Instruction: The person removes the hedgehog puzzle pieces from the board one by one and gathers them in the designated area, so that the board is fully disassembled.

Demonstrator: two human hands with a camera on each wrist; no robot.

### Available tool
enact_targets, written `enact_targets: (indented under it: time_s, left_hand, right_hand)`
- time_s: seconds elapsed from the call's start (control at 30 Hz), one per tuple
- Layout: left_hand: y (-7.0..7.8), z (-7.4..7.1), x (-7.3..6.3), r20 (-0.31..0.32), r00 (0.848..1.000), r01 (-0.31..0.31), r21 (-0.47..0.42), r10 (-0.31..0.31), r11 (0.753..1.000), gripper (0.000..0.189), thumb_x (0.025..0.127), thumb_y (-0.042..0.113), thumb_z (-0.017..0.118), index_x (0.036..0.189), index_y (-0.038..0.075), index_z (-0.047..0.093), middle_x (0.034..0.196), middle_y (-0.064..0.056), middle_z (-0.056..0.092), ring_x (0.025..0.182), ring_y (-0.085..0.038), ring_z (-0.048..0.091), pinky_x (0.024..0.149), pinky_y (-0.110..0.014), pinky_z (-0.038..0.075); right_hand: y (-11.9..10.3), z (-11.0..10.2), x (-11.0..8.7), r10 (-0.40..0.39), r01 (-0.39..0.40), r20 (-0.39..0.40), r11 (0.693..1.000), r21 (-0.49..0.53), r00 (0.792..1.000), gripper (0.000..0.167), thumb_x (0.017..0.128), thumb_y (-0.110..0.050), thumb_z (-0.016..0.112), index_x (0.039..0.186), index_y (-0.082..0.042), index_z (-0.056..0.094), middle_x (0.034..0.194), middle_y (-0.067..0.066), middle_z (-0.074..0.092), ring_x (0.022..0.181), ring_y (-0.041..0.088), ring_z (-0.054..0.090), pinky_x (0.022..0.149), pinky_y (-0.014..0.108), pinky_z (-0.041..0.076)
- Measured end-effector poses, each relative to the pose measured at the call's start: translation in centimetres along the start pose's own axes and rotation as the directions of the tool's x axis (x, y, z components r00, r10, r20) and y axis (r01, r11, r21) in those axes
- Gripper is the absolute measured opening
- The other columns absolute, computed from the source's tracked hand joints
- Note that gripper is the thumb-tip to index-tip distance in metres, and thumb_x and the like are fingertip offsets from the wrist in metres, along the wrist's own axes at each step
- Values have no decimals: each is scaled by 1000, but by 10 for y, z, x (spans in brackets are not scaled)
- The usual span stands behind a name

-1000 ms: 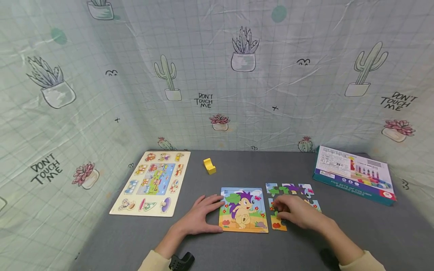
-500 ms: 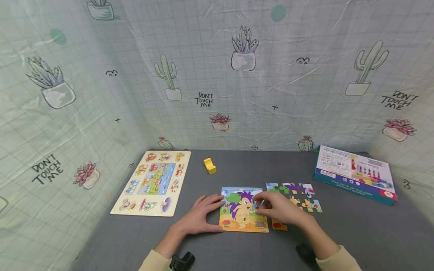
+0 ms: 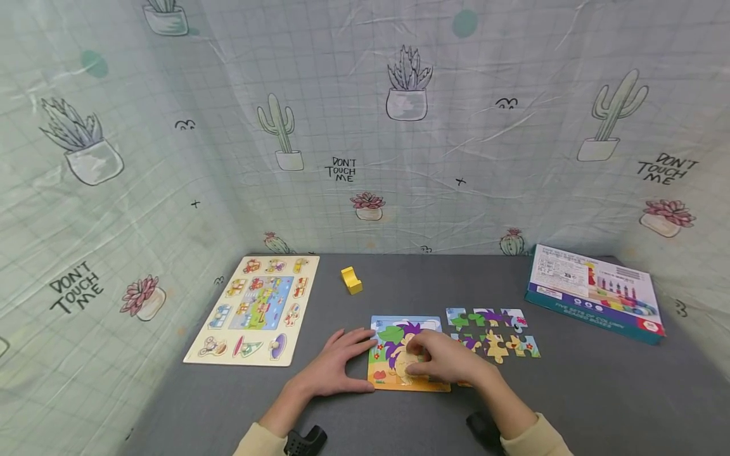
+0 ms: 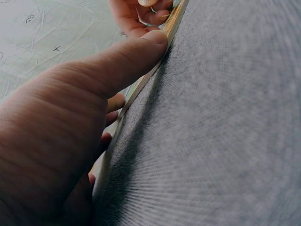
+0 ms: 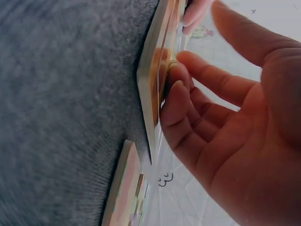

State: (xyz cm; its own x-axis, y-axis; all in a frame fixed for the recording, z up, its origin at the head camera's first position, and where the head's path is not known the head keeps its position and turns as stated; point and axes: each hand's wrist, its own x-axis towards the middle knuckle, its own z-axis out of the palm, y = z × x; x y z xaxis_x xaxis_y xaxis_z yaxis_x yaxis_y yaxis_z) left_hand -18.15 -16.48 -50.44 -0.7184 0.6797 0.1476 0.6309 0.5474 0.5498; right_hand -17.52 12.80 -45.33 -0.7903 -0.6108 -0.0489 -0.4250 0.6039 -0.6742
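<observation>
A square jigsaw board [image 3: 424, 322] with a purple-haired hedgehog picture lies flat on the table. My left hand [image 3: 345, 364] rests at its left side, fingers spread along the edge and thumb by the lower left corner; the left wrist view has the thumb against the board's edge. Over the right half of the picture is my right hand [image 3: 447, 358], its bent fingertips right at the surface. In the right wrist view the thumb stands away from the fingers, and nothing shows between them. Loose jigsaw pieces [image 3: 496, 347] lie right of the board, some hidden by the right hand.
A cream wooden picture board [image 3: 305, 297] lies at the left. Behind the jigsaw is a small yellow curved block [image 3: 352, 282]. A boxed toy set [image 3: 593, 291] sits at the back right. Printed cloth [image 3: 319, 209] walls the grey table at the back and sides.
My right hand has moved left from the loose pieces, across the board's right edge, onto the hedgehog picture. The left hand has stayed at the board's left edge.
</observation>
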Motion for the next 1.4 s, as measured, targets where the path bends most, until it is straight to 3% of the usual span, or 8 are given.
enact_targets:
  time_s: [0.27, 0.67, 0.93, 1.4]
  left_hand:
    - [1, -1, 1, 15, 1000, 13, -12, -12, 1000, 82, 83, 52, 79, 150, 14, 51, 158, -4, 40, 148, -29, 28, 117, -59, 10]
    - [2, -1, -1, -3, 1000, 12, 0, -12, 1000, 82, 82, 51, 80, 150, 13, 52, 157, -4, 41, 148, -28, 29, 117, -59, 11]
    - [1, -1, 0, 9, 1000, 20, -8, -20, 1000, 82, 83, 52, 79, 150, 14, 51, 157, -4, 41, 148, -28, 29, 118, -59, 11]
    - [1, 1, 0, -7, 1000, 3, 2, -3, 1000, 82, 82, 50, 80, 150, 13, 51, 157, -5, 41, 148, -29, 29, 117, -59, 11]
  right_hand:
    - [0, 4, -2, 25, -25, -1, 999, -20, 1000, 27, 87, -29, 81, 102, -9, 70, 89, -2, 55, 79, 16, 50, 69, 31, 45]
    - [-3, 8, -2, 34, -34, -4, 997, -62, 999, 33, 79, -24, 88, 98, -12, 64, 89, -3, 51, 80, 16, 48, 69, 32, 44]
    - [-6, 7, -1, 43, -43, -25, 999, -12, 999, 25, 83, -14, 84, 94, -12, 62, 80, -3, 53, 73, 15, 50, 64, 30, 43]
    - [-4, 3, -1, -45, 53, -57, 989, 140, 997, 12, 93, -9, 74, 91, -13, 63, 81, -7, 59, 72, 10, 56, 65, 27, 49]
